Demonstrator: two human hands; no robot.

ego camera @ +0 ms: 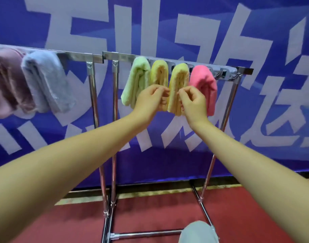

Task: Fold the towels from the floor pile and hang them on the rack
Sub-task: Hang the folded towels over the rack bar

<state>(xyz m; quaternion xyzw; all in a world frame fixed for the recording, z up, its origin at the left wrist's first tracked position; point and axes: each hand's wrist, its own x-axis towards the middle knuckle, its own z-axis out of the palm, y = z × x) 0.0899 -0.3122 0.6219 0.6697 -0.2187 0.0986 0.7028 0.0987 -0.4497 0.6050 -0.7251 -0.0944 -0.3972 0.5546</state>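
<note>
Stood before a chrome rack (176, 61) set against a blue banner (167, 23) with large white characters. Hung over the rack's top bar, folded, side by side: a green towel (136, 79), a yellow towel (159, 72), a second yellow towel (179, 85) and a pink towel (204, 85). Reached forward with both bare arms. Held the left hand (150, 100) in front of the first yellow towel, fingers curled narrow, thumb and fingertips apparently pinching its front edge, though blur left the contact uncertain. Held the right hand (192, 100) at the second yellow towel, fingers likewise curled close and seemingly nipping its edge. Off to the left, on a second rack (76, 56), draped a grey towel (45, 81) and beside it a mauve towel (6, 81). Below, red floor (62, 225) and a grey-clad knee (199, 232).
</note>
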